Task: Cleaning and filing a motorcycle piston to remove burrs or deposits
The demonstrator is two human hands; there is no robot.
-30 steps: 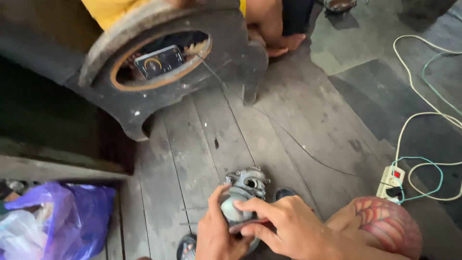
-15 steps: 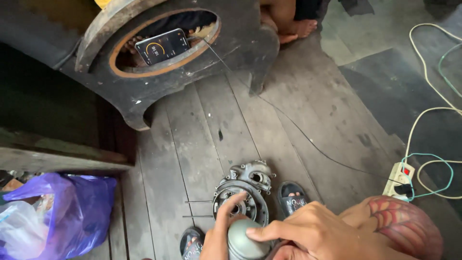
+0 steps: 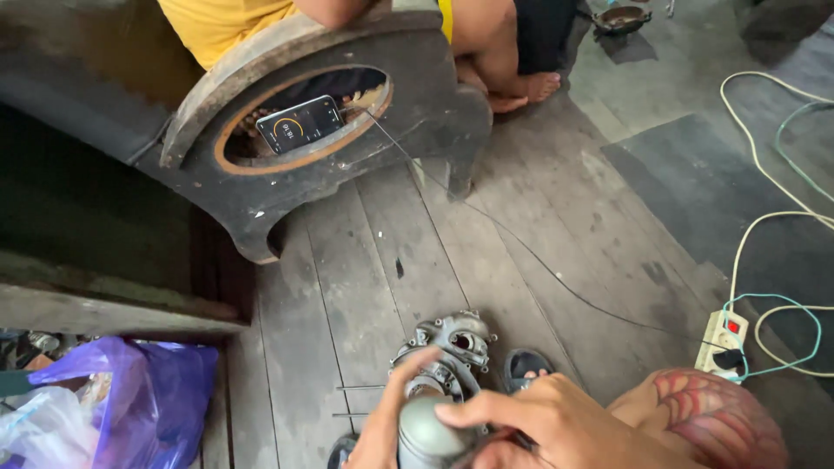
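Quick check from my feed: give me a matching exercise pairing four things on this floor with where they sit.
1. phone
2. power strip
3. purple bag
4. grey cylinder

A. bottom left corner
B. between both hands
C. in the round opening of the wooden bench end
D. right side, cables plugged in

Pairs: 1-C, 2-D, 3-A, 4-B

Grey cylinder (image 3: 427,441) base, both wrists cropped below.

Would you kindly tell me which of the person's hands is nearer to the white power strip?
Right. The right hand lies toward the power strip; the left hand is farther away, across the grey metal part.
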